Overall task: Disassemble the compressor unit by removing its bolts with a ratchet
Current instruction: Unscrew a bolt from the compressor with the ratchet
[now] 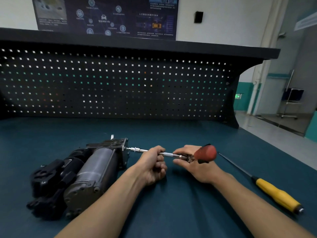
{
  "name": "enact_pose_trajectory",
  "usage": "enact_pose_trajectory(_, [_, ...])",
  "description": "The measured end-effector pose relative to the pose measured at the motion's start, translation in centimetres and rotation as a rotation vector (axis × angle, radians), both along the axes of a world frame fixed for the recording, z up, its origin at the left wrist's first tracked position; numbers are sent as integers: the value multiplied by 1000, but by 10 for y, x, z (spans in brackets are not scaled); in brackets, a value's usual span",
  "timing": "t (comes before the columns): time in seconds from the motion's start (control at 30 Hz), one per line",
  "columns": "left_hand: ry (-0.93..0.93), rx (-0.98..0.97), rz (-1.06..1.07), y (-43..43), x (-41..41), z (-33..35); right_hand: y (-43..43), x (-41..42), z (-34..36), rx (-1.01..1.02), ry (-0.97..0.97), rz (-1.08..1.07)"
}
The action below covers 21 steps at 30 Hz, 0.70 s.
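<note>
- While the ratchet (169, 154) meets the compressor unit (96, 165) at its right end, the left hand (152, 166) curls round the shaft.
- Right hand (197, 166) — farther from the unit — grips the ratchet's head.

Compressor unit (80, 174) on teal bench (188, 212); ratchet (171, 154) at its end plate, gripped by left hand (151, 164) and right hand (195, 162); yellow-handled screwdriver (274, 193) to the right.
</note>
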<state>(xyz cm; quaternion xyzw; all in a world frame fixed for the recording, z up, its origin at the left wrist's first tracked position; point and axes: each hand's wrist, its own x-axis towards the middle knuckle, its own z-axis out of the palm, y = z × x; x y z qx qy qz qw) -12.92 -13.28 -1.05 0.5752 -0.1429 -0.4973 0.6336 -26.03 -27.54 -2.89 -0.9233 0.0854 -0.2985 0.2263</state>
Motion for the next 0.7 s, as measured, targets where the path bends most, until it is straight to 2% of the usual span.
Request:
enact_pose_trajectory(0.13, [20,-43,8,0,-2,-2,-3,1,2,-84,-3,-12])
enact_pose_trajectory(0.23, [43,-79,22,0,-3,-3,-2,0,4,-47,3,2])
enact_pose_trajectory(0.4, [62,-123,41,0,-5,-5,1,2,7,201,16,-53])
enact_pose_trajectory(0.53, [62,-150,53,1,-8,-6,8,6,14,464,16,-10])
enact_pose_trajectory(0.7, [51,-175,58,2,-11,-6,14,15,18,725,-48,-109])
